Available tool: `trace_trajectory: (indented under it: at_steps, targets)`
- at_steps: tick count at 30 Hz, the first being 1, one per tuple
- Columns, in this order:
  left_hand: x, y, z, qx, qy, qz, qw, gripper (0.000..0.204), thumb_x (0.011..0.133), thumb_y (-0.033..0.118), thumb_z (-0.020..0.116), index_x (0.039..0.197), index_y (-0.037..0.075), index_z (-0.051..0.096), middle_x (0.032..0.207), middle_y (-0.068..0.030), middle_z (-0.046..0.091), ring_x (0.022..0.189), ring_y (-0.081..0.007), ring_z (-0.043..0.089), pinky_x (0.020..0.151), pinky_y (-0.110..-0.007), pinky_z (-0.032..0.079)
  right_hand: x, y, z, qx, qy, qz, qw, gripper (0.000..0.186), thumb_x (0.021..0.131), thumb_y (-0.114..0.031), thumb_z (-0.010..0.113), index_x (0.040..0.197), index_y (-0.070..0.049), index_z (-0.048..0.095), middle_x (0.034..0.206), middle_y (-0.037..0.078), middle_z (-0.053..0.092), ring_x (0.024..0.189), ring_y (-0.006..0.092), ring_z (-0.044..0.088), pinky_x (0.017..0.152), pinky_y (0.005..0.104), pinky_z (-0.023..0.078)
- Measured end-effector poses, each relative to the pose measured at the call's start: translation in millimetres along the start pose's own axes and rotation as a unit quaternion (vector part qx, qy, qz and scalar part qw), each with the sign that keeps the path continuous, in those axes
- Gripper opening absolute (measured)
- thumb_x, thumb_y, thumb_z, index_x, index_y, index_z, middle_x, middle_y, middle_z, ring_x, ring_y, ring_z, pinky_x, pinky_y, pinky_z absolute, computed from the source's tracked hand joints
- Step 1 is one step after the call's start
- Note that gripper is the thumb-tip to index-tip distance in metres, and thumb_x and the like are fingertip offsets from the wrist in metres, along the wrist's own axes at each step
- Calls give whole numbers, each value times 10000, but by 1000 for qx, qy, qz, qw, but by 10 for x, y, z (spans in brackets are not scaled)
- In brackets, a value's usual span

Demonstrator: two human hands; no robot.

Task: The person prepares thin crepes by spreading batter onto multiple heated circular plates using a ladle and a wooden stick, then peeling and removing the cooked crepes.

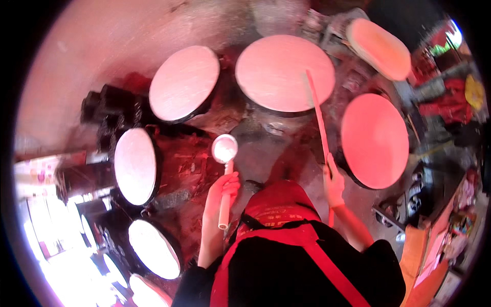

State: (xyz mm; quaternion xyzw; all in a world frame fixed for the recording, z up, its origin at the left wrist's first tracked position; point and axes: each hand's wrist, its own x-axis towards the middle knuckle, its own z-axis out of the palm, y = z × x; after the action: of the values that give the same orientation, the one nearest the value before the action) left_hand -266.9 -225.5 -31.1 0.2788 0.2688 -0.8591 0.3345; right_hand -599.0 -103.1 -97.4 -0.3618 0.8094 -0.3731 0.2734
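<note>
My left hand [228, 185] is wrapped round the pale handle of a ladle [225, 148], whose round, shiny bowl points away from me. In my right hand [334, 187] is a long, thin stick [319, 117], its far end over the large round griddle [279, 71] at the far middle. A pale layer covers that griddle's top; whether the stick touches it, I cannot tell. Close to my right hand stands another round griddle [376, 140], its top pinkish and smooth. Two more pale-topped griddles, one at the far left [184, 84] and one at the left [135, 166], curve round me.
Another griddle [154, 249] stands at the lower left, with more beyond it by a bright opening. At the far right lies an oblong pale piece [378, 48], orange in its middle. Dark cylinders [115, 102] are stacked by the left wall. An orange-sided counter [414, 250] borders my right.
</note>
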Motion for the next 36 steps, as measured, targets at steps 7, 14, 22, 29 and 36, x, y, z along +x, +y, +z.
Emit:
trace_trajectory:
  at_steps: [7,14,22,29,36]
  targets:
    - [-494,464,-66,25,-45,21,998,200,935,35,454,1119,-38,435,758,-41,449,508,-61,392,387,-177,320,-285,-574,1047,-1,-109,-291,950,546,854,-154,613,1373,-120,447,1087,160,653,933,239,673,752,331,506]
    - [-1130,754,-721,37,-26,279,959,92,914,67,518,927,42,430,715,-2,441,507,-29,352,391,-157,264,480,-1523,2719,4,-335,-276,901,278,889,-159,551,1136,-38,591,853,143,667,803,236,649,729,367,488]
    - [-1811,763,-1394,-178,16,545,819,154,903,38,508,1039,41,434,755,-25,443,513,-37,361,380,-158,266,-831,-3183,4513,-171,-537,-526,637,299,890,-331,492,945,-65,618,819,236,619,818,431,590,688,513,449]
    - [-2029,291,-1653,-411,-33,676,611,135,923,16,459,1053,10,422,751,-23,428,495,-37,337,381,-157,282,-2215,-3648,5390,-150,-664,-601,419,267,869,-302,511,922,-64,620,837,233,637,855,434,599,713,517,463]
    - [-1714,-558,-1367,-607,-39,703,368,61,956,30,445,953,4,390,726,-22,400,484,-46,341,358,-166,300,-2987,-3184,5244,41,-621,-764,171,198,800,-290,659,896,-142,569,798,102,595,692,318,635,608,434,498]
